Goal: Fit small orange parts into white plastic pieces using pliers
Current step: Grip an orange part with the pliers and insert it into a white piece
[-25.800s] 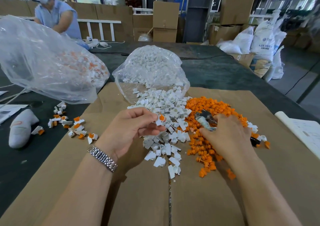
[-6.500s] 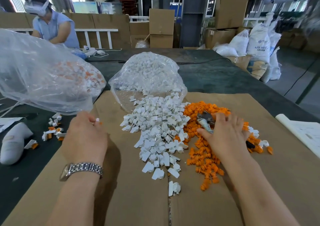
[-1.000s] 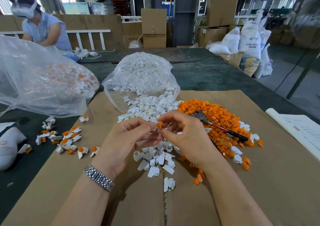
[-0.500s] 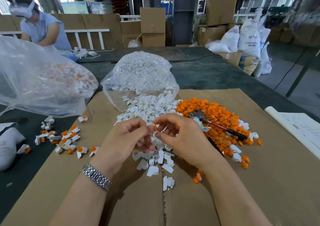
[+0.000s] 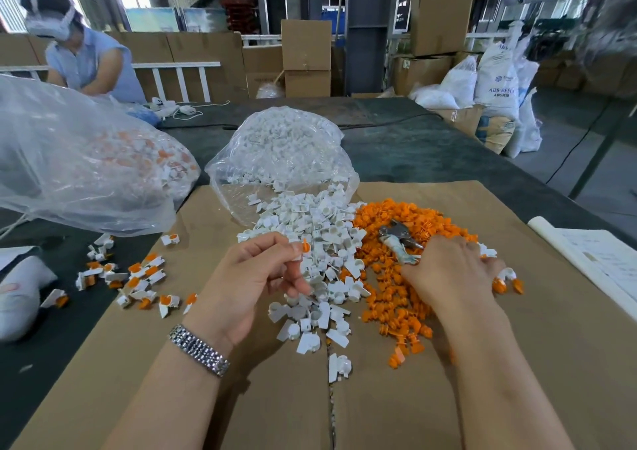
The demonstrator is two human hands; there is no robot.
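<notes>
A heap of white plastic pieces (image 5: 313, 229) lies in the middle of the cardboard sheet (image 5: 551, 329), with a heap of small orange parts (image 5: 403, 298) just to its right. My left hand (image 5: 255, 277) pinches a white piece with an orange part (image 5: 303, 248) set in it, held above the white heap. My right hand (image 5: 448, 270) lies over the handles of the pliers (image 5: 400, 242) on the orange heap. Whether its fingers grip the handles is hidden. The pliers' metal jaws stick out to its upper left.
A clear bag of white pieces (image 5: 282, 153) lies open behind the heap. A bigger clear bag of fitted pieces (image 5: 86, 163) sits at the left, with several fitted pieces (image 5: 134, 280) loose before it. Papers (image 5: 599, 263) lie at the right edge. A person (image 5: 86, 56) works at back left.
My right hand has left the piece held by my left hand and moved right onto the pliers. My left hand keeps the piece and has shifted slightly left.
</notes>
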